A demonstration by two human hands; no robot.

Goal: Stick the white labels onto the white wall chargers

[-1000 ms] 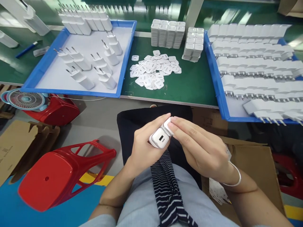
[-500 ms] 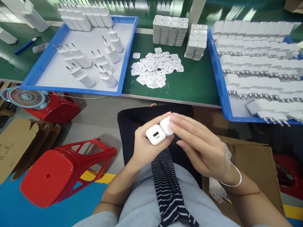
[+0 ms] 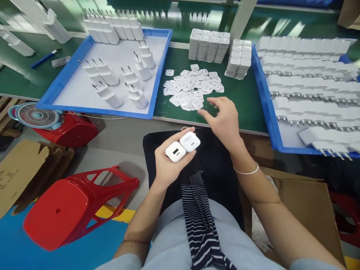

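My left hand (image 3: 165,165) is wrapped round two white charger adapters (image 3: 175,151) side by side, port ends facing up. One shows a dark USB slot and a smaller slot; the other charger adapter (image 3: 190,141) shows a single small slot. My right hand (image 3: 223,118) is empty, thumb and fingers apart, over the table's front edge. It is just right of a loose pile of thin white cover plates (image 3: 191,86) with slots cut in them.
A blue-rimmed tray (image 3: 98,113) at left holds several upright plug adapters. Another blue tray (image 3: 277,144) at right holds rows of them. Stacked white covers (image 3: 209,45) stand behind the pile. A red stool (image 3: 59,210), a fan (image 3: 38,114) and a cardboard box (image 3: 306,206) are below.
My right hand has left the adapters and moved up and forward to the pile's edge. The right adapter's slotted face is now exposed. My left hand has shifted slightly left.
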